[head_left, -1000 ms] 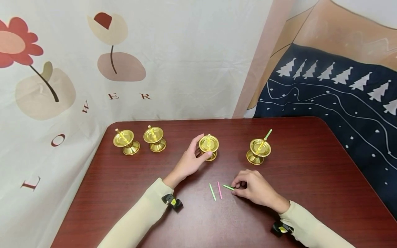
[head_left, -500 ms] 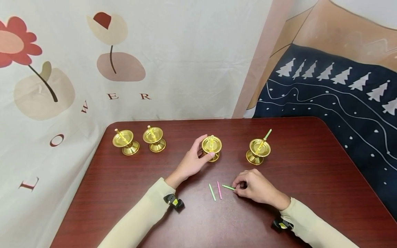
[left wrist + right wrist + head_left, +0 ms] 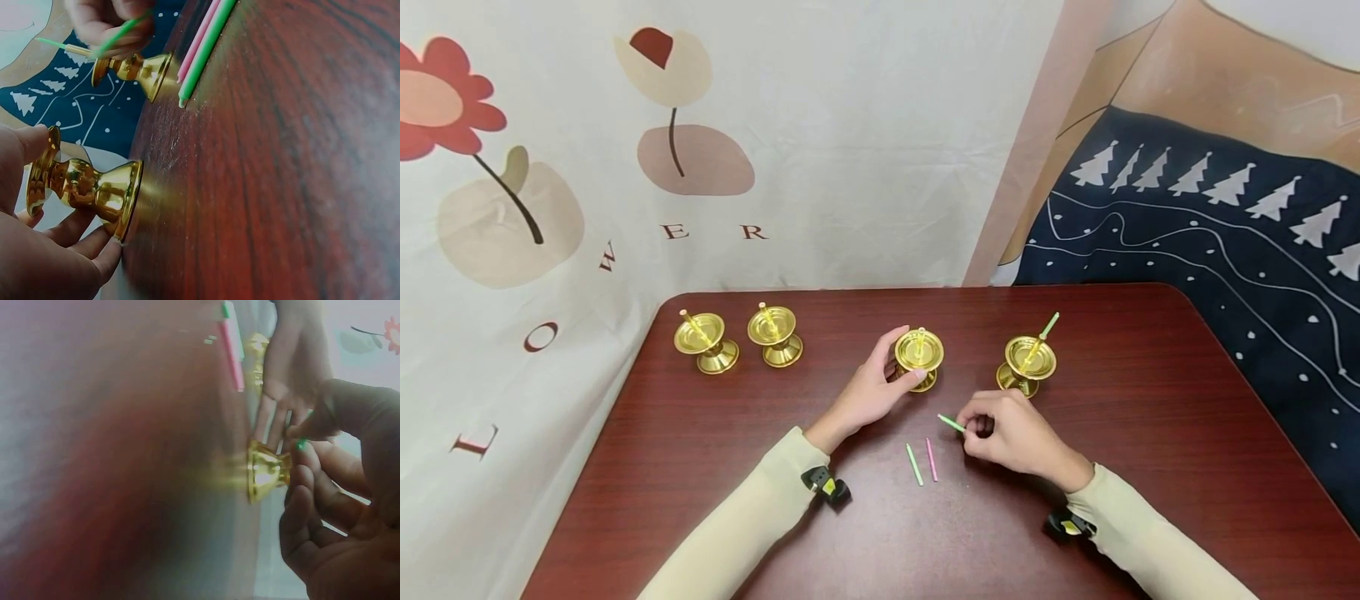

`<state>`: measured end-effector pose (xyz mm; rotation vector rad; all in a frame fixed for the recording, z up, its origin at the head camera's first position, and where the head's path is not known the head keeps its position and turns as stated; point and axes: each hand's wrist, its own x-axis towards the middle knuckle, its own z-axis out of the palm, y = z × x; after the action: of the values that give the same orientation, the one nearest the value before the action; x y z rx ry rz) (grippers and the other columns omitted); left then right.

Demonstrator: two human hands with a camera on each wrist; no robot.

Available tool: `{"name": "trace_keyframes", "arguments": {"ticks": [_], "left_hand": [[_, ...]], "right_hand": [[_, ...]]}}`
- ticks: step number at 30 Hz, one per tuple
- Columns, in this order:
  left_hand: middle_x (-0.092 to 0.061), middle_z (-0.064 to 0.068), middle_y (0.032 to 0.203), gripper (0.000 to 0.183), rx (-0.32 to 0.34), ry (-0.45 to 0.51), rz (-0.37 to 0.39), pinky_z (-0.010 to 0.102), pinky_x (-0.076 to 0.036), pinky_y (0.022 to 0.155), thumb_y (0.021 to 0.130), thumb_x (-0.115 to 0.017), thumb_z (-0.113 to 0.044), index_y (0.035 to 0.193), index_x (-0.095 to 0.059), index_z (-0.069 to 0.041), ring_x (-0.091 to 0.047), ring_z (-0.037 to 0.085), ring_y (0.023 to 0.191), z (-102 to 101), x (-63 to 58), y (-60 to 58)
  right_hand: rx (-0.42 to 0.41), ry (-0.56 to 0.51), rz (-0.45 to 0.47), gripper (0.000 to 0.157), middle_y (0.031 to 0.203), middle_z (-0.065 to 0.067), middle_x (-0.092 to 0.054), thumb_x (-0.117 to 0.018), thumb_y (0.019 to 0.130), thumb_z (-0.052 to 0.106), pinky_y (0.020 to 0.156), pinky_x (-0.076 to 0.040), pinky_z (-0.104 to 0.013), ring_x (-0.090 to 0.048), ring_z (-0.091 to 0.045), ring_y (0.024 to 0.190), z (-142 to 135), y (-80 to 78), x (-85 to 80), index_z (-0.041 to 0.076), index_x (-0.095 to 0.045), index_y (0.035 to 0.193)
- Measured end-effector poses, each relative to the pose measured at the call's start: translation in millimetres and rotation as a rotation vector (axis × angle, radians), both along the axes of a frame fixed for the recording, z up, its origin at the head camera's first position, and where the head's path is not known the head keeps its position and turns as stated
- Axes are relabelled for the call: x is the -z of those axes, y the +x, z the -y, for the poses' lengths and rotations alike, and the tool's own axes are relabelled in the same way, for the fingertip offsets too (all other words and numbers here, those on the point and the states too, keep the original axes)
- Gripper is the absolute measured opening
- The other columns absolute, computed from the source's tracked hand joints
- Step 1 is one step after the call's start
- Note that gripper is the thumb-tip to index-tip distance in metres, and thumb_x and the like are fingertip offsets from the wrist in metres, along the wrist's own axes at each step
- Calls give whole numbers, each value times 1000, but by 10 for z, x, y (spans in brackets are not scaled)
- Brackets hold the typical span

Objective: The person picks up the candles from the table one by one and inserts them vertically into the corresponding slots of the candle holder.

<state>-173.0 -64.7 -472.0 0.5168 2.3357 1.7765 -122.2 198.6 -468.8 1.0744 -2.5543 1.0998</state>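
My left hand (image 3: 871,392) holds a brass candle holder (image 3: 931,353), thumb at the near side of its dish and fingers round the far side. The holder's base stands on the table in the left wrist view (image 3: 119,194). A small post rises from its dish. My right hand (image 3: 1011,433) pinches a thin green candle (image 3: 951,422) by one end, lifted above the table, its other end pointing left toward the held holder. Just in front lie a light green candle (image 3: 914,465) and a pink candle (image 3: 931,460).
To the right stands another brass holder (image 3: 1031,358) with a light green candle (image 3: 1050,325) in its post. Two more holders, left (image 3: 700,335) and right (image 3: 772,327), stand at the back left of the dark red table (image 3: 647,467). Printed cloth (image 3: 865,150) hangs behind.
My right hand has picked the green candle up off the table and moved it away from me. My left hand has shifted the candle holder slightly to the right.
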Motion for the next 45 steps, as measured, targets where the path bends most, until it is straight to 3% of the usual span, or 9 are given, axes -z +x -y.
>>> {"name": "trace_keyframes", "arguments": {"ticks": [11, 21, 26, 31, 39, 45], "left_hand": [[-50, 17, 166, 76, 26, -16, -4, 46, -41, 124, 107, -74, -16, 171, -33, -7, -51, 33, 151, -73, -4, -8], [-51, 18, 165, 77, 54, 16, 4, 47, -41, 124, 106, -75, -15, 170, -32, -6, -52, 33, 150, -149, -2, 6], [-51, 17, 165, 77, 65, 16, 1, 47, -41, 124, 106, -75, -15, 170, -33, -5, -52, 33, 150, -185, 17, 9], [-52, 16, 165, 77, 63, 10, -1, 47, -41, 124, 106, -75, -16, 170, -33, -6, -51, 33, 151, -201, 10, 17], [-52, 15, 166, 77, 69, 9, 0, 47, -41, 124, 106, -76, -16, 170, -33, -6, -51, 32, 151, -207, -11, 28], [-51, 15, 167, 78, 72, 7, -7, 48, -40, 125, 106, -76, -17, 170, -33, -6, -50, 33, 152, -208, -11, 28]], "right_hand": [[180, -221, -40, 22, 77, 11, -66, -76, 78, -5, 63, -54, -19, -64, -9, 68, 155, -204, -194, 15, -73, 84], [293, -432, 39, 10, 81, -2, -71, -79, 87, -4, 67, -52, -17, -64, -14, 75, 290, -411, -336, 5, -77, 91], [311, -509, 44, 5, 84, -6, -74, -79, 93, 1, 71, -50, -18, -64, -13, 80, 342, -504, -402, -2, -79, 96], [334, -538, 63, 6, 87, -16, -76, -79, 93, -8, 72, -48, -18, -64, -7, 80, 405, -547, -457, -9, -78, 99], [291, -535, 50, 6, 86, -21, -74, -76, 93, -13, 74, -51, -20, -63, -6, 81, 509, -402, -731, -14, -76, 99], [285, -530, 15, 7, 86, -19, -74, -76, 92, -15, 74, -53, -26, -64, -7, 81, 514, -411, -730, -13, -76, 98]]}}
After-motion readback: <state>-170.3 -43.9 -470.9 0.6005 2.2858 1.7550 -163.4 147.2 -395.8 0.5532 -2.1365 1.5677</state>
